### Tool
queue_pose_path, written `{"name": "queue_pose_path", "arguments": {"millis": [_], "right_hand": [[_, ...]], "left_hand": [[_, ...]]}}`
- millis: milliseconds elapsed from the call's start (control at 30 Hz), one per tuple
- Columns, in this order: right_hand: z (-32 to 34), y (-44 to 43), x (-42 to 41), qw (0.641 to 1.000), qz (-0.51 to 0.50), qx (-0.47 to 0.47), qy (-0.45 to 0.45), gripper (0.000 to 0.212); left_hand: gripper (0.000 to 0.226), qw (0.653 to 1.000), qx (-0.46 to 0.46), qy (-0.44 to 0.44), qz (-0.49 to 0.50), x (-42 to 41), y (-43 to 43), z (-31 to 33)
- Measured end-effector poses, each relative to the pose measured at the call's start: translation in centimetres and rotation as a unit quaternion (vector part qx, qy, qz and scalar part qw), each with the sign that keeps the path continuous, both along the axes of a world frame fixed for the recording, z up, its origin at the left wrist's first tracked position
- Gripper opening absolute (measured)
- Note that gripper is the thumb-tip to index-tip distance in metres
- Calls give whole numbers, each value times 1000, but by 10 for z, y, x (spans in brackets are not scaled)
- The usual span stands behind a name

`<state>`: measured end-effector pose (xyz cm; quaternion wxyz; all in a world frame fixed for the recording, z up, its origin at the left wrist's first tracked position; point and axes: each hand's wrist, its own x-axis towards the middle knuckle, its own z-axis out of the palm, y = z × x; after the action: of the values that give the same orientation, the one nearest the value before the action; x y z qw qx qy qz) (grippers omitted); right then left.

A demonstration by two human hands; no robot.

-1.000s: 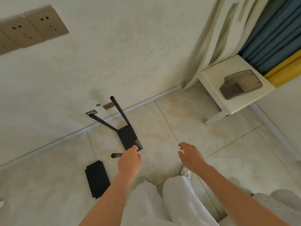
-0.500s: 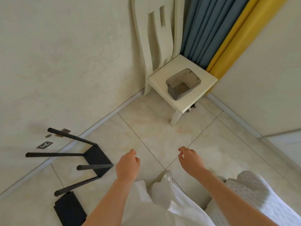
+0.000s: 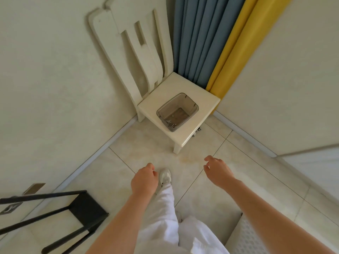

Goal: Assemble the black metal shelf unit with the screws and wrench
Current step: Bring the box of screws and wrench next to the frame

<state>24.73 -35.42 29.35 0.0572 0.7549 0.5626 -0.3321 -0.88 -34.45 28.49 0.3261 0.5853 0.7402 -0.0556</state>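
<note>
Shelf unit (image 3: 86, 209) lies tipped near the shoe (image 3: 165, 177), a likely trip; left hand (image 3: 145, 180) curled, right hand (image 3: 218, 171) loose, both empty.

A cream chair (image 3: 203, 99) is set in the corner well beyond the fingers (image 3: 208, 158), a clear plastic bin (image 3: 189, 104) is placed on its seat, blue curtain (image 3: 198, 43) and yellow curtain (image 3: 236, 52) are hung behind it, and a white shoe (image 3: 165, 176) is seen between the two sets of fingers.
</note>
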Motion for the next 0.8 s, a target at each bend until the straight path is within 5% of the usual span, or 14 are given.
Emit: {"name": "queue_pose_path", "arguments": {"millis": [800], "right_hand": [[-102, 305, 71, 995, 53, -86, -5, 36]], "left_hand": [[28, 957, -110, -100, 247, 59, 265, -120]]}}
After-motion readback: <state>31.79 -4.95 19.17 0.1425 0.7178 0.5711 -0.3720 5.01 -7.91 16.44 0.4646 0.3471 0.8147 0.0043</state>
